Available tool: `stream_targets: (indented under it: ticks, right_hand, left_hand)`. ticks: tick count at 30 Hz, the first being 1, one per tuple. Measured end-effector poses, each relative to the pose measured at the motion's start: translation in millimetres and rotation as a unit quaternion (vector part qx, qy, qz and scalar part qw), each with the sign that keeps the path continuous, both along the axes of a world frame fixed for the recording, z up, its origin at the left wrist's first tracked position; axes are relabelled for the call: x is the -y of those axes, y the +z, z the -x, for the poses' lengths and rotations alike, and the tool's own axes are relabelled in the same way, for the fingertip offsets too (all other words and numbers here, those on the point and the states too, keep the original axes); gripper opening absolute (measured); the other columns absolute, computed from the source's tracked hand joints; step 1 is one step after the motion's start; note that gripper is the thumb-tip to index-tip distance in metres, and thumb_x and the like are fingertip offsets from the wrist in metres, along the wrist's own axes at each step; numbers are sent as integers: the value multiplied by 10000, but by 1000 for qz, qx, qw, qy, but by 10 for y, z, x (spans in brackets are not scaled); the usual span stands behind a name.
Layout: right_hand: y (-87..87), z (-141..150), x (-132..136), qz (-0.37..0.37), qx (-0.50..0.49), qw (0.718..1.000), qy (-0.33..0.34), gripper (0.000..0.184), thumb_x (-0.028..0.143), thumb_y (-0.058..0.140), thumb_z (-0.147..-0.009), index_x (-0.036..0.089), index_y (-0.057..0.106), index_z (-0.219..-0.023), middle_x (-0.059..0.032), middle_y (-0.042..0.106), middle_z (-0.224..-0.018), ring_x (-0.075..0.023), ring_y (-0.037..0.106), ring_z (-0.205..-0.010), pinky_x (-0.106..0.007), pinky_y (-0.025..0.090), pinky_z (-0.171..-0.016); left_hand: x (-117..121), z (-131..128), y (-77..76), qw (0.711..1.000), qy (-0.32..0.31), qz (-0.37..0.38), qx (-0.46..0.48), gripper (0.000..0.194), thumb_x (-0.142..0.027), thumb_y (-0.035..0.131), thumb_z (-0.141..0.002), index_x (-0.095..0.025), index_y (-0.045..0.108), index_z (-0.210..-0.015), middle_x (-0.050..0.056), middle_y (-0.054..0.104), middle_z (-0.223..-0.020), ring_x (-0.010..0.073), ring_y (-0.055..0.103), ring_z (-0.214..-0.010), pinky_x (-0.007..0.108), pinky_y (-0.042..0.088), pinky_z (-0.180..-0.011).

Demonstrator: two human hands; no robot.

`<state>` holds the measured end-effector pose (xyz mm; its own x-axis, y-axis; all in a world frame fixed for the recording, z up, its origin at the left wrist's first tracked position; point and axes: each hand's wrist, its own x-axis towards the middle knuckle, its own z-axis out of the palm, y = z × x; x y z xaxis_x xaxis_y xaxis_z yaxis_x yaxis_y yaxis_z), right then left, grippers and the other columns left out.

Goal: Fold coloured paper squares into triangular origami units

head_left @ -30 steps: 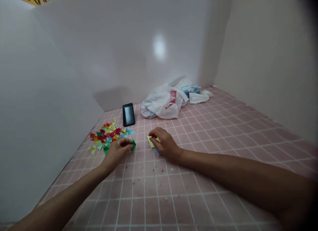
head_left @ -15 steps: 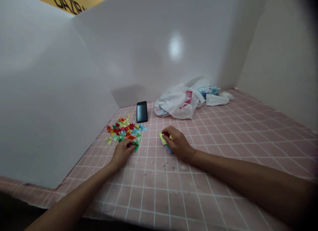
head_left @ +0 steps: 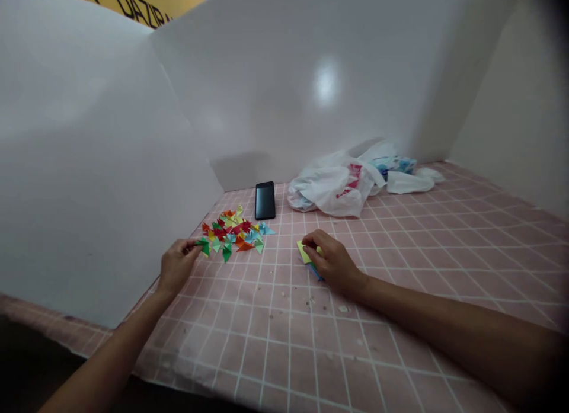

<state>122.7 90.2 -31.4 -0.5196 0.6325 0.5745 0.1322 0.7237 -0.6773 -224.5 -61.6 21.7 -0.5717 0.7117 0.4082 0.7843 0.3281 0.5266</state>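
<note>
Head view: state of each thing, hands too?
Left hand: pinching
Green folded paper: held in left fingertips
Right hand: curled, over paper
Coloured paper stack: yellow on top, partly covered
Folded paper pieces: loosely piled, mixed colours
Smartphone: screen dark
White plastic bag: crumpled
Pink checked tablecloth: spread, specks on it

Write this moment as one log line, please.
left hand: pinching green folded piece, at edge of paper pile | right hand: on yellow paper | beyond: black phone, white plastic bag
</note>
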Motion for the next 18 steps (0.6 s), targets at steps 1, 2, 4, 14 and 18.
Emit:
stream_targets:
  ticks: [1,2,4,14,18]
  right_hand:
    - [3,-1,1,2,1,1000,-1,68,154,502,-894,186,558,-872,-63,614,-848,-208,578,-777,-338,435,-709]
    - [6,-2,2,3,3,1000,-2,70,158,500,-895,186,560,-874,-65,616,-852,-210,581,-784,-340,440,-711]
    - [10,-3,0,3,7,1000,-6,69,170,500,-895,190,560,-870,-63,619,-845,-213,583,-780,-347,448,-717]
    - [26,-25,12,8,17,1000,-13,76,185,507,-896,202,577,-872,-56,635,-830,-205,605,-752,-339,465,-694]
    - [44,-25,12,21,11,1000,-14,75,203,507,-892,200,576,-863,-56,639,-821,-208,610,-749,-339,467,-691]
  left_hand:
    - [9,158,15,1000,28,5,-6,284,-415,607,-768,-190,725,-895,71,739,-875,249,654,-798,340,481,-711]
    - [5,305,19,999,47,15,-8,259,-394,616,-760,-184,728,-861,78,739,-854,257,656,-784,347,481,-701]
    - [-34,543,-7,997,70,43,-10,192,-338,640,-757,-174,727,-805,84,736,-822,267,663,-774,361,492,-705]
    - [-356,835,-398,989,21,147,15,369,-336,616,-942,-169,582,-1270,110,613,-1274,248,641,-1066,462,561,-882]
    - [-317,841,-393,990,18,137,25,353,-334,617,-940,-166,595,-1249,106,628,-1245,241,648,-1044,450,563,-871]
